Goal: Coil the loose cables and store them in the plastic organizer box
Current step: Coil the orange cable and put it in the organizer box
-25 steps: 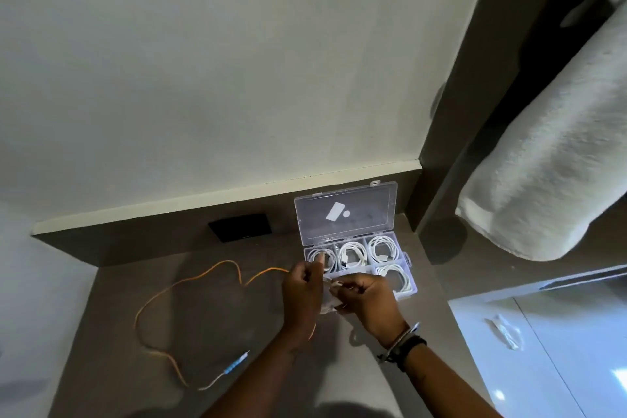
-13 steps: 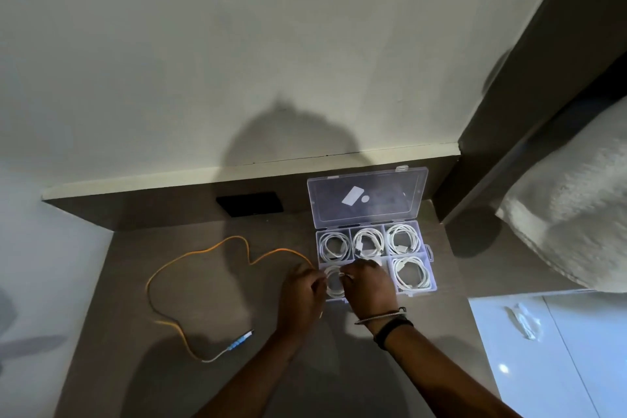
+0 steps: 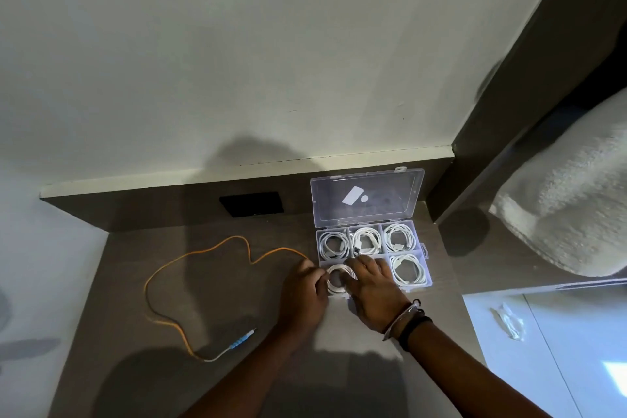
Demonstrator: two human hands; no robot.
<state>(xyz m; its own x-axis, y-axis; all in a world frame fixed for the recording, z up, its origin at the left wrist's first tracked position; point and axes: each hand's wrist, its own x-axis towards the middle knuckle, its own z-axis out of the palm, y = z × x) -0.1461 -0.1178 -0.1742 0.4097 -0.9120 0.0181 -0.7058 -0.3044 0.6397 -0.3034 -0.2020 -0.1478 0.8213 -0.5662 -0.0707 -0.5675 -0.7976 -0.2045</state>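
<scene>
A clear plastic organizer box [image 3: 427, 249] stands open on the brown desk, its lid [image 3: 368, 198] leaning back against the wall. Several of its compartments hold coiled white cables. A coiled white cable [image 3: 340, 273] sits in the front left compartment. My left hand [image 3: 303, 292] pinches its left side and my right hand [image 3: 375, 288] presses on its right side. A loose orange cable [image 3: 190, 256] with a blue and white plug [image 3: 241, 340] lies in a wide loop on the desk to the left.
A black socket plate [image 3: 251, 204] is set in the back ledge. A white towel [image 3: 573, 210] hangs at the right. A white surface [image 3: 556, 349] with a small plastic wrapper [image 3: 509, 321] lies at the lower right. A dark panel [image 3: 529, 64] bounds the desk's right side.
Both hands have carried the coiled white cable from above the desk down into the box's front left compartment. The orange cable has not moved.
</scene>
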